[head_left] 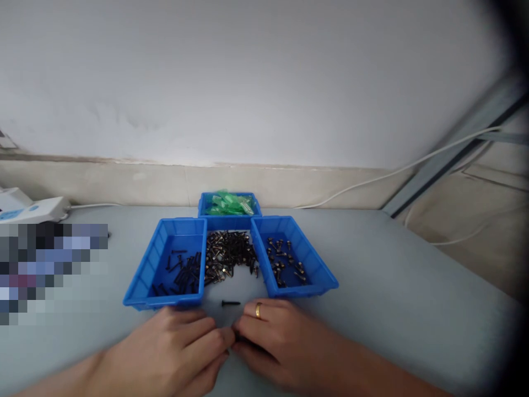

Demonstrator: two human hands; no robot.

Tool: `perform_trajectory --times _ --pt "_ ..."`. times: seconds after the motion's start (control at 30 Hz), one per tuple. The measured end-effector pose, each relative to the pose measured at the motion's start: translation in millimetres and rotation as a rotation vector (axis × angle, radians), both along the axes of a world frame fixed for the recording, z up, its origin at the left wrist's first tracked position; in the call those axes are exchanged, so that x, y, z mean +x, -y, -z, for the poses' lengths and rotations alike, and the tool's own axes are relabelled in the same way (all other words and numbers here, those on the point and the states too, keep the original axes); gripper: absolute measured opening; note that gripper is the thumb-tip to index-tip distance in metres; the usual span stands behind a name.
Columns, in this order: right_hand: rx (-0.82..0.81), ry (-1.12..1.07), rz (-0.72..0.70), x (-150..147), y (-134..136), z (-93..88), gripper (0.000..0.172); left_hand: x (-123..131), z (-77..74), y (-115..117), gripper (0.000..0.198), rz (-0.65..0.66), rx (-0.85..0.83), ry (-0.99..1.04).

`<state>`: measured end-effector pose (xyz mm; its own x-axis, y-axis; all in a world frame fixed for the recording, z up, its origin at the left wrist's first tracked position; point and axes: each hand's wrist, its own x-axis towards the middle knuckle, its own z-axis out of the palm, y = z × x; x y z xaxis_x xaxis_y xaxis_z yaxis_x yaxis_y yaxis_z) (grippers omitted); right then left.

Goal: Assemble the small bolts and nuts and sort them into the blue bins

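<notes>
My left hand and my right hand meet at the front of the table, fingertips touching. Both are closed, with fingers pinched together. Something small and dark shows at the fingertips of the right hand, too hidden to name; whether the left fingers hold any of it is also hidden. A gold ring sits on a right finger. Just beyond the hands a single black screw lies on the table. Behind it spreads a pile of mixed dark and shiny screws.
A left blue bin holds black screws. The right blue bin holds shinier bolt-like pieces. Behind the pile, a third blue bin contains green plastic bags. A white power strip stands far left; a white cable runs along the wall.
</notes>
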<state>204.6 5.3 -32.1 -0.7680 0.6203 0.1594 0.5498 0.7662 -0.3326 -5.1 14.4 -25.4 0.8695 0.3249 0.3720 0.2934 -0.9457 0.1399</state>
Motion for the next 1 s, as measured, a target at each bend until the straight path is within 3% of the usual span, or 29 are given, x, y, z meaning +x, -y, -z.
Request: perform_trajectory --times 0.53,1.0 --pt "-0.036 -0.016 0.018 0.5 2.1 -1.2 0.009 -1.3 -0.8 0.5 0.028 -0.015 -0.061 -0.011" --pt "-0.07 0.004 0.02 -0.3 1.6 -4.7 0.012 -3.5 2.8 0.3 0.038 0.003 -0.048 -0.044"
